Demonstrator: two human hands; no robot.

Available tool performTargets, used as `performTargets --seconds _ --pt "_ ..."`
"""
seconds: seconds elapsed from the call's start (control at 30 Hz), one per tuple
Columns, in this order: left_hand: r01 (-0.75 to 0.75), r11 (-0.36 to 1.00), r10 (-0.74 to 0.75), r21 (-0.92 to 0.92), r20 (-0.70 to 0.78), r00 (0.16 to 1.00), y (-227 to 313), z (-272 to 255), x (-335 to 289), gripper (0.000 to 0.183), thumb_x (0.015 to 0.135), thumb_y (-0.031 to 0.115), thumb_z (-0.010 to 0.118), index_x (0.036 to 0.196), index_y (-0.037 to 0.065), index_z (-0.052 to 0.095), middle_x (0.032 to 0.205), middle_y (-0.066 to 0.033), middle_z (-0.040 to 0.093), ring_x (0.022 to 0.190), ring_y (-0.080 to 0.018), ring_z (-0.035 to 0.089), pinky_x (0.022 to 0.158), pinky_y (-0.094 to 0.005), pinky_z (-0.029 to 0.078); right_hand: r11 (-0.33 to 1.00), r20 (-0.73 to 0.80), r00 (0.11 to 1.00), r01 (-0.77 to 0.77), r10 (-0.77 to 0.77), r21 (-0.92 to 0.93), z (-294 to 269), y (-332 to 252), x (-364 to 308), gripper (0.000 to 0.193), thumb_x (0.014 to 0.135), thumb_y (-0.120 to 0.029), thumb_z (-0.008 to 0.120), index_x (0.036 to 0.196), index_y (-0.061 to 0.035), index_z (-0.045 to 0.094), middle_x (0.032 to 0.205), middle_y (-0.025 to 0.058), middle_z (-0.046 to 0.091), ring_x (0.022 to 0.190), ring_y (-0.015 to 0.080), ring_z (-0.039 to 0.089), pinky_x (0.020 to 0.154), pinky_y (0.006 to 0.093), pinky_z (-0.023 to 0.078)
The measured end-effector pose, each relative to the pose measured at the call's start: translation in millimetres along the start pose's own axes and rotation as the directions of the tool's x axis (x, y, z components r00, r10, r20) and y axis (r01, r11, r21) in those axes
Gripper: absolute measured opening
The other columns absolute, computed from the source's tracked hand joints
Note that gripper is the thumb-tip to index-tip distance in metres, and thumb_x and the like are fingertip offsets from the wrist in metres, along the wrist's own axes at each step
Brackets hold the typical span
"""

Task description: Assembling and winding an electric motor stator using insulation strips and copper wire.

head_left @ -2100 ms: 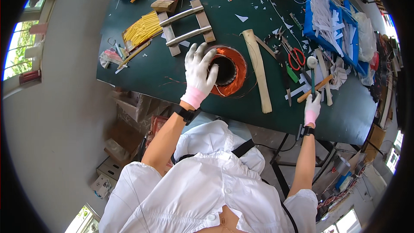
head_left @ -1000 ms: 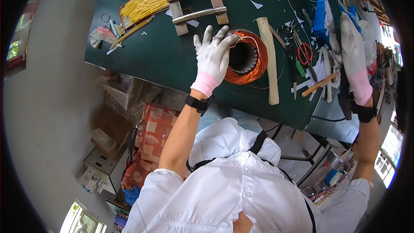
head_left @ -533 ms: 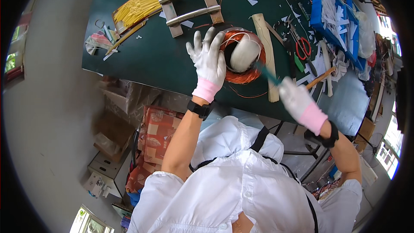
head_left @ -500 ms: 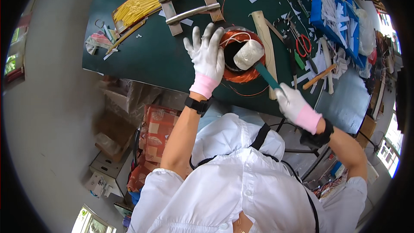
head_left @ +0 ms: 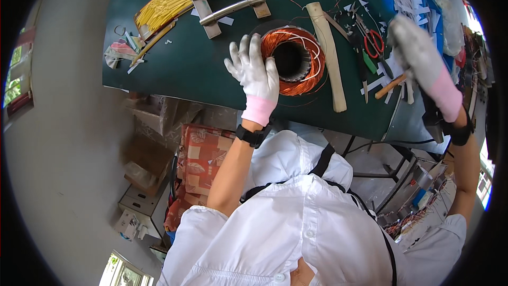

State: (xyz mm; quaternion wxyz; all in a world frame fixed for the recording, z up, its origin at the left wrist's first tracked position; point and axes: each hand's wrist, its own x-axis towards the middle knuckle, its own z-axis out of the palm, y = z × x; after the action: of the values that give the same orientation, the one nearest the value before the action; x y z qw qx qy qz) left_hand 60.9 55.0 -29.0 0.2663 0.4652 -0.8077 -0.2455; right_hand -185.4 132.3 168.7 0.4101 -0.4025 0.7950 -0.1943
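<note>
Wire coil (head_left: 293, 88) sits on the green table (head_left: 185, 79), apparently wound already, its white cord (head_left: 313, 44) perhaps left to tie down; the left hand (head_left: 256, 71) has 4 fingers spread and its thumb against the coil, while the right hand (head_left: 420, 47) blurs, its fingers impossible to tell.

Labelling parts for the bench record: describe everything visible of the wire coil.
The coil is a thick ring of orange-brown wire, copper by its look, around a dark round opening with a grey, ridged inner wall partly showing. White cord curves over its upper right. It sits on the green table, opening up. The left hand rests against its left side; a pale wooden bar lies close on its right, contact unclear.
</note>
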Motion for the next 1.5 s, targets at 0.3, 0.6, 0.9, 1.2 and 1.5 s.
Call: performTargets --seconds 0.3,0.6,0.9,1.2,1.5 --pt "-0.041 0.999 0.041 -0.002 0.020 0.999 -1 6 14 0.053 0.080 0.014 0.050 0.133 0.013 0.040 0.133 -0.0150 0.038 0.130 -0.0395 0.024 0.104 -0.0581 0.011 0.975 0.203 0.977 0.101 -0.060 -0.199 43 31 -13 0.035 0.093 -0.033 0.047 0.078 -0.0021 0.049 0.055 0.0097 0.045 0.052 0.0230 0.051 0.052 0.0364 0.040" --pt "-0.081 0.997 0.081 0.002 0.016 0.997 2 9 13 0.047 0.084 0.018 0.041 0.131 0.012 0.043 0.131 -0.0140 0.043 0.129 -0.0385 0.028 0.105 -0.0553 0.013 0.995 0.219 0.975 0.067 -0.050 -0.073 110 59 -47 0.029 0.093 -0.029 0.046 0.081 -0.0039 0.051 0.057 0.0138 0.045 0.056 0.0310 0.053 0.054 0.0377 0.042" --pt "-0.019 0.998 0.019 -0.058 -0.012 1.000 5 10 13 0.045 0.087 0.019 0.038 0.130 0.007 0.044 0.131 -0.0149 0.043 0.129 -0.0376 0.028 0.106 -0.0502 0.016 0.989 -0.082 0.995 0.075 -0.065 0.130 85 57 -35 0.031 0.095 -0.034 0.043 0.086 -0.0047 0.049 0.053 0.0016 0.043 0.043 0.0108 0.045 0.040 0.0276 0.037" --pt "-0.279 0.960 0.267 0.025 0.224 0.937 17 -22 -24 0.022 0.084 0.024 0.049 0.083 0.011 0.067 0.135 -0.0162 0.040 0.128 -0.0407 0.026 0.108 -0.0488 0.017 0.924 0.144 0.965 -0.254 0.221 0.285 80 39 -44 0.023 0.094 -0.023 0.044 0.103 -0.0018 0.045 0.054 0.0029 0.046 0.042 0.0106 0.047 0.043 0.0261 0.040" --pt "0.168 0.861 -0.263 -0.480 -0.138 0.955 6 3 -22 0.028 0.091 0.014 0.034 0.108 0.000 0.051 0.119 -0.0165 0.042 0.115 -0.0265 0.040 0.099 -0.0383 0.032 0.808 -0.428 0.902 0.212 0.053 0.549 -21 6 26 0.025 0.098 -0.032 0.039 0.095 -0.0082 0.047 0.064 -0.0058 0.035 0.048 0.0024 0.032 0.041 0.0198 0.029"
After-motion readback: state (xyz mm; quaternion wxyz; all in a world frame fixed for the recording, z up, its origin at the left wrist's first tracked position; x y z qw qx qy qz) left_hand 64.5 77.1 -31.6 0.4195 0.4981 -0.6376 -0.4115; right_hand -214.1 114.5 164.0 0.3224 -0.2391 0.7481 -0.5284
